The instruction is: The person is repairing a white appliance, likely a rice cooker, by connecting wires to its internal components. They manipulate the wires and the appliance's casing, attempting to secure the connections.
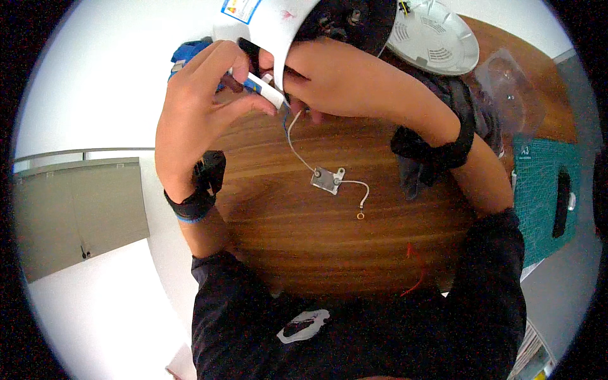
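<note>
My left hand (196, 107) is closed around a short white-and-blue bar-shaped thing (266, 92), thumb below it and curled fingers above. Close beside it, my right hand (335, 76) is bent in at the edge of a white appliance housing (272, 19) with a dark inside. Its fingers are curled and partly hidden, so what they grip does not show. From between the hands a thin white wire (296, 150) runs down to a small grey metal-cased part (326, 180) on the table. A second short lead ends in a ring terminal (360, 216).
A round white vented cover (437, 41) lies at the far right beside clear plastic packaging (510, 95). Dark cloth (415, 168) lies by my right wrist. A green cutting mat (538, 196) is at the right edge. A red wire (422, 272) rests near me on the wooden table (272, 221).
</note>
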Tool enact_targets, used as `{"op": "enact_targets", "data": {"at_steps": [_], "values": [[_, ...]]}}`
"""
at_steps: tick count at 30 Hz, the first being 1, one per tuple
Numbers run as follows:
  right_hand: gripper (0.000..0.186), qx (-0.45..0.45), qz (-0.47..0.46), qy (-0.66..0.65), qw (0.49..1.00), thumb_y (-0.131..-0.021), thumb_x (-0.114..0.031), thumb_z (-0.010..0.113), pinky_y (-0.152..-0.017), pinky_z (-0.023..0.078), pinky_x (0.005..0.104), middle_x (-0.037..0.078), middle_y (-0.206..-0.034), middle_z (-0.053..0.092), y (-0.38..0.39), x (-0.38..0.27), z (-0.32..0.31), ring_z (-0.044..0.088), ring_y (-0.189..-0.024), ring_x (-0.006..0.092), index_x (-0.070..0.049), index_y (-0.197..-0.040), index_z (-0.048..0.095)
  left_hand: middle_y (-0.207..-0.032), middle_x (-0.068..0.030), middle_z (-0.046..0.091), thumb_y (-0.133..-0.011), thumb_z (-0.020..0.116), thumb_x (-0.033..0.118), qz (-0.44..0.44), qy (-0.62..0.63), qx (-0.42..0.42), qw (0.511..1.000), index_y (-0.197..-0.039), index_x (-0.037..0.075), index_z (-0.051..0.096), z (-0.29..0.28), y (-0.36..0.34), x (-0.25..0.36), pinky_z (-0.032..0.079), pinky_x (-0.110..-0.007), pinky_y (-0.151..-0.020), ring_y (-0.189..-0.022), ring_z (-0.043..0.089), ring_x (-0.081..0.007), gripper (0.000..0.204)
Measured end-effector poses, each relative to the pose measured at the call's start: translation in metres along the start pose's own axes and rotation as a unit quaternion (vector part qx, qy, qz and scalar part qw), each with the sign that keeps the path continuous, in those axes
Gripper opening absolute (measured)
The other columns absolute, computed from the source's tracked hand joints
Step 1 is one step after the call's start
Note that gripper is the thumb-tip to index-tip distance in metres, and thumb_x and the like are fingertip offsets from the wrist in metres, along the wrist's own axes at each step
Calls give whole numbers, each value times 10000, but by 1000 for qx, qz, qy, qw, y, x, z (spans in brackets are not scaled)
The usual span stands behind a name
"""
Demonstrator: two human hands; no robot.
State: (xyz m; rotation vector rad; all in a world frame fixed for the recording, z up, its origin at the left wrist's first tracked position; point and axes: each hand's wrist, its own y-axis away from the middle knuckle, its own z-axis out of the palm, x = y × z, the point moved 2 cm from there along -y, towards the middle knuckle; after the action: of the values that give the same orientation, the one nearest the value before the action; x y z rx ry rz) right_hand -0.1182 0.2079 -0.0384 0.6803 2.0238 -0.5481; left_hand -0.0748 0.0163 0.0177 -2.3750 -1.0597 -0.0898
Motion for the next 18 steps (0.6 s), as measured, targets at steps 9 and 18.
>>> {"op": "enact_targets", "data": {"at_steps": [9, 18], "values": [[346, -36, -106, 111, 987, -927, -305, 736, -784, 596, 452, 205, -939, 779, 12, 1, -20, 765, -856, 373, 17, -1051, 735, -915, -65, 644, -793, 922, 145, -74, -50, 56, 994, -959, 33, 590, -6, 7, -6, 538, -322, -814, -882, 651, -199, 388], [376, 30, -98, 74, 992, -925, -347, 763, -766, 588, 455, 218, -930, 767, 12, 2, -11, 757, -856, 382, 8, -1049, 751, -965, -121, 638, -904, 872, 281, -215, 151, 29, 965, -1075, 22, 526, 15, 33, -5, 599, -335, -740, -873, 706, -211, 464]]}}
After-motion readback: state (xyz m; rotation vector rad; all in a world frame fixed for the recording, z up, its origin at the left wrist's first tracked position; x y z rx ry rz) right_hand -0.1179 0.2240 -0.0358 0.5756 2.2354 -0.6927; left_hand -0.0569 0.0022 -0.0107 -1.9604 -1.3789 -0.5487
